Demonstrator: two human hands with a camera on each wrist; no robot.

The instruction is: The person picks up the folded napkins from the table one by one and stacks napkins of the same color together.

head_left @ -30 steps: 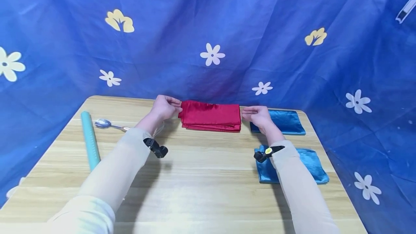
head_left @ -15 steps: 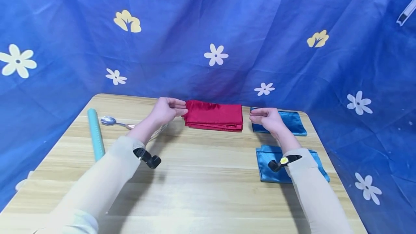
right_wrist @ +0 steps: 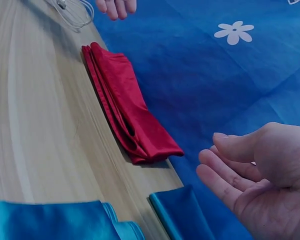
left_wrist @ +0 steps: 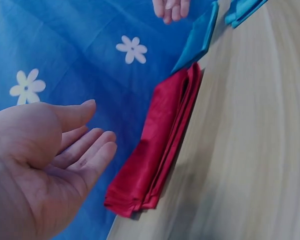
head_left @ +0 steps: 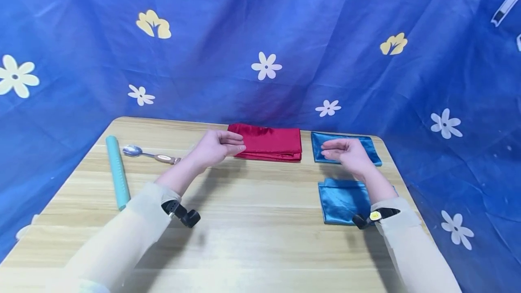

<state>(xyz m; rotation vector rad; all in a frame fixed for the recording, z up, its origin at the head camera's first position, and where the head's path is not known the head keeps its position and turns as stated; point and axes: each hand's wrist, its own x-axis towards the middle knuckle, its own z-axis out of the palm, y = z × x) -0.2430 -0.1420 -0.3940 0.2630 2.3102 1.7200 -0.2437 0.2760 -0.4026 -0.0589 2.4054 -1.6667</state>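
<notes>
A folded red satin cloth (head_left: 270,141) lies at the table's back edge, its layers stacked along the front side. My left hand (head_left: 217,147) hovers in front of the cloth's left end, fingers extended and holding nothing; the left wrist view shows its palm apart from the cloth. Over the farther folded blue cloth (head_left: 368,148) is my right hand (head_left: 351,155), its fingers loosely extended with nothing between them. In the right wrist view, a gap separates this hand from the red cloth (right_wrist: 132,110). Nearer the front lies a second folded blue cloth (head_left: 343,202), partly covered by my right forearm.
A turquoise rod (head_left: 118,173) and a metal spoon (head_left: 132,150) with a brown handle lie at the table's left. Wire loops (right_wrist: 75,17) show on the wood in the right wrist view. A blue flowered curtain (head_left: 228,49) hangs directly behind the table.
Both hands have drawn away from the ends of the red cloth, toward the front, and the right one also farther right. The red cloth stays in its place on the table.
</notes>
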